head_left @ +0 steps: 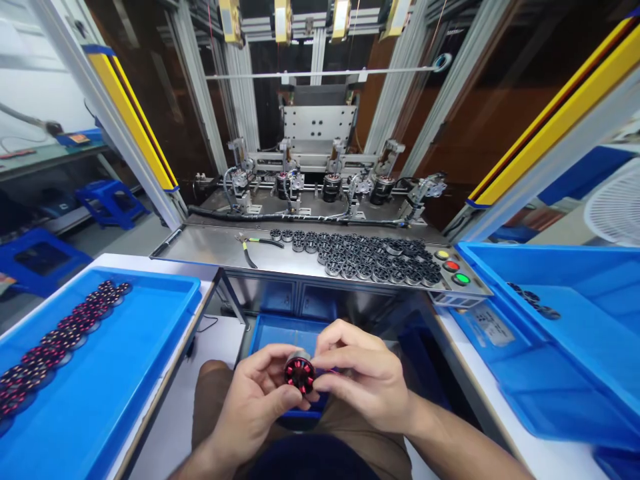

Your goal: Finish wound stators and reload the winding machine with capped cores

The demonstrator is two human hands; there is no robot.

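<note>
Bright indoor light, wide-angle stretch, outer edges perhaps slightly soft.

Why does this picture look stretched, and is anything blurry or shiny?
In the head view, yellow bars lean and edges look stretched, probably from a wide lens; the fan looks soft; the metal ledge has a pale sheen; the red coil in the left hand looks fairly clear.

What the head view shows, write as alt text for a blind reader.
A person's left grip holds a round part wound with red wire, the right grip at its edge. Beyond, pliers lie beside dark rings on a metal bench.
</note>
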